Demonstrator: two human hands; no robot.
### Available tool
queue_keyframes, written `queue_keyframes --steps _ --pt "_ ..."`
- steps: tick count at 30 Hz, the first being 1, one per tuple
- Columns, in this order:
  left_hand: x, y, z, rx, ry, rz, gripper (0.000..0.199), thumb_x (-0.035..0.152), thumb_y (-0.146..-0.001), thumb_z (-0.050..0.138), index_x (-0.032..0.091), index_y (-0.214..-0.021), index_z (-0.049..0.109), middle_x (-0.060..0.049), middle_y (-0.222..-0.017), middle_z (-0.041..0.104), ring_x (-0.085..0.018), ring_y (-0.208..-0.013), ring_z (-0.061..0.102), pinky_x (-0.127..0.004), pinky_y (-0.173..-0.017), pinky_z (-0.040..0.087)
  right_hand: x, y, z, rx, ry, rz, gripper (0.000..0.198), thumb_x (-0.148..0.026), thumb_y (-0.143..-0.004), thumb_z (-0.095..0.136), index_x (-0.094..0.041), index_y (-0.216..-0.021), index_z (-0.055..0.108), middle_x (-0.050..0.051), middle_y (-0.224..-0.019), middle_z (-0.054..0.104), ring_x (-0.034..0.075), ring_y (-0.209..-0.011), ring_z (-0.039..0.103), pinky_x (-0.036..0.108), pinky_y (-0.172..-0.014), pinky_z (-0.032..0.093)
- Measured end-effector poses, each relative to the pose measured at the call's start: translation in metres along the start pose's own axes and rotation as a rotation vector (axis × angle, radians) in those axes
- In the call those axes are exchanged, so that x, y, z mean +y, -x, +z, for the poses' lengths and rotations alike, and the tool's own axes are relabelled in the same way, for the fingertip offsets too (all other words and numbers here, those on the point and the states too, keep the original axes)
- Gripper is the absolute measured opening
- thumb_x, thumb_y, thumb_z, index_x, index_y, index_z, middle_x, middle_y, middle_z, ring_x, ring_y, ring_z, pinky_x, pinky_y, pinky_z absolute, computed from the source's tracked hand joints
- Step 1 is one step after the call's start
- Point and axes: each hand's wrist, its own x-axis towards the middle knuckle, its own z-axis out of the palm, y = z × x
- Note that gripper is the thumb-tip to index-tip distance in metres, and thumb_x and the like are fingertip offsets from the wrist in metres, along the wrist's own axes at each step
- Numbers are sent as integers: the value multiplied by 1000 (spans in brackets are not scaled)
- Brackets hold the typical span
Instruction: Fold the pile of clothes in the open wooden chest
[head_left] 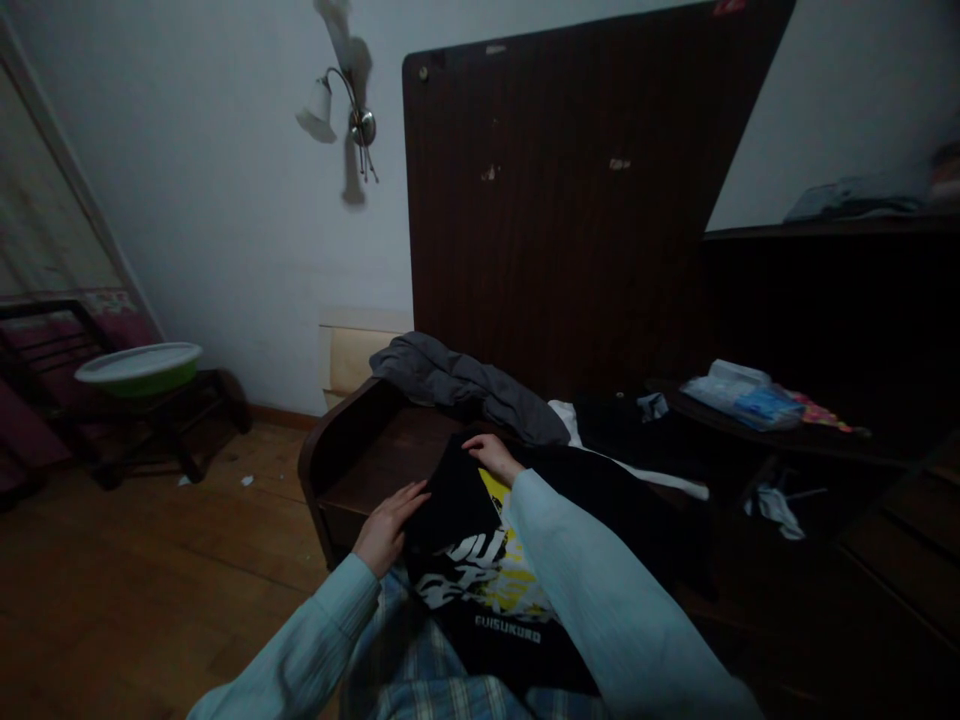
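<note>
Left hand (384, 530): fingers extended and close together, laid against the left edge of a black cloth garment with a white and yellow print (454, 505). Right hand (496, 458): fingers slightly bent, tips touching the garment near its upper edge; whether they pinch the fabric cannot be told. The garment lies beneath and between both hands, its lower part over blue plaid cloth (420, 665). Small pale lettering shows below the print.

Beyond the hands stands a dark brown wooden bench-like unit with a rounded side (367, 455). A crumpled grey cloth (469, 385) lies along its back, before a tall dark brown panel (555, 200). To the right, a white and blue plastic packet (765, 405) rests on a dark shelf. To the far left, a green basin with a whitish top (142, 375) sits on a dark chair (187, 455).
</note>
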Motion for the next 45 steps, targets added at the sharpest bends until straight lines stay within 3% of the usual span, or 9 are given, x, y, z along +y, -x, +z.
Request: queue_keyframes --steps 6,11,14,18,23,31,36,40,45 --pt "7 -4 -22 -172 10 102 62 8 -60 43 21 -120 45 -4 -130 42 -22 -120 35 -40 -100 28 -5 4 6 -24 -21 -5 28 -18 -65 60 -14 -93 61 7 -95 62 17 -87 56 29 -79 42" --pt "7 -37 -33 -88 49 34 39 23 -80 34 19 -115 50 -5 -117 55 -18 -109 48 -33 -96 35 -11 20 -1 0 -87 59 54 -28 -63 65 -19 -113 47 4 -94 57 13 -75 56 26 -66 45" --pt "4 -73 -27 -118 33 3 38 26 -83 31 16 -114 51 -6 -118 54 -17 -108 48 -31 -96 35 -12 36 -7 -5 -93 143 57 -31 -66 63 -16 -116 40 1 -77 55 9 -54 50 23 -51 41" --pt "-6 -108 -7 -199 -29 -10 39 19 -81 33 15 -117 48 -7 -124 49 -16 -115 43 -31 -99 30 -10 60 -12 -98 -21 117 62 -30 -61 67 -12 -115 41 -2 -68 52 11 -59 49 23 -55 39" --pt "-19 -110 13 -197 -115 -63 38 23 -83 33 24 -120 45 -3 -129 44 -20 -122 33 -42 -99 27 -7 82 -13 -193 140 28 58 -20 -60 67 -12 -113 45 -4 -65 50 12 -63 48 23 -59 36" --pt "-16 -108 12 -203 -149 -101 40 27 -84 32 25 -124 40 -3 -132 40 -20 -124 30 -43 -99 25 1 95 -34 -209 242 -31 41 -10 -66 56 -19 -106 51 -5 -62 48 11 -60 47 22 -56 35" --pt "-10 -105 9 -220 -161 -114 43 34 -83 37 24 -125 39 -5 -133 38 -23 -124 29 -44 -100 22 -12 110 -37 -32 500 -224 30 -20 -70 56 -17 -100 55 6 -89 56 19 -85 51 30 -75 37" --pt "-10 -104 10 -217 -165 -85 52 45 -79 43 23 -126 38 -6 -133 38 -26 -124 28 -46 -100 21 -21 119 -31 -166 539 -482 42 -34 -65 64 -22 -104 54 5 -107 54 22 -101 46 36 -88 33" --pt "-13 -104 12 -227 -180 -78 54 47 -79 41 24 -127 36 -5 -135 35 -26 -125 26 -46 -101 20 -24 124 -15 -186 587 -678 33 -16 -71 55 -23 -103 55 4 -107 55 19 -102 46 33 -90 33"
